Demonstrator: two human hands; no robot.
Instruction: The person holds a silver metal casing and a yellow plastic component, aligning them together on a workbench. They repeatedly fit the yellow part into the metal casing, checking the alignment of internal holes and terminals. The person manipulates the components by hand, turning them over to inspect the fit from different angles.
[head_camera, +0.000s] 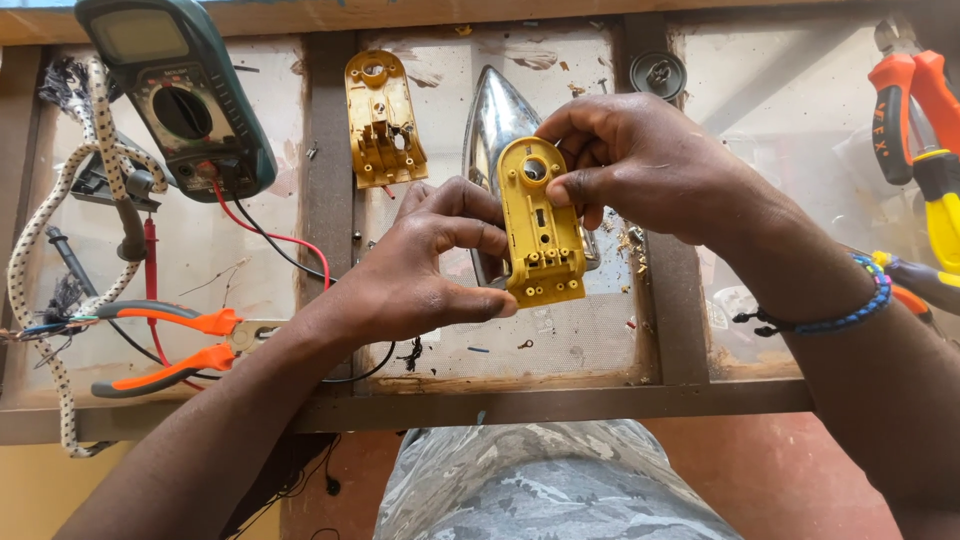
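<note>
Both hands are on a yellow plastic housing piece (541, 222): left hand (415, 270) pinches the lower end, right hand (640, 165) grips the top. Shiny chrome iron soleplate (497, 115) sits behind it, matching yellow plastic half (382, 120) and green multimeter (180, 90) on the glass-topped wooden bench (330, 150).

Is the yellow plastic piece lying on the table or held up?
Held up: both hands, left and right, pinch the yellow plastic housing piece above the table.

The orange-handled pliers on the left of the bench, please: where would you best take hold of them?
Grip the orange-handled pliers around both handles, coming from above at their left ends. The handles lie flat, spread apart and bare, while the metal nose points right toward the left hand and the red lead runs close by.
</note>
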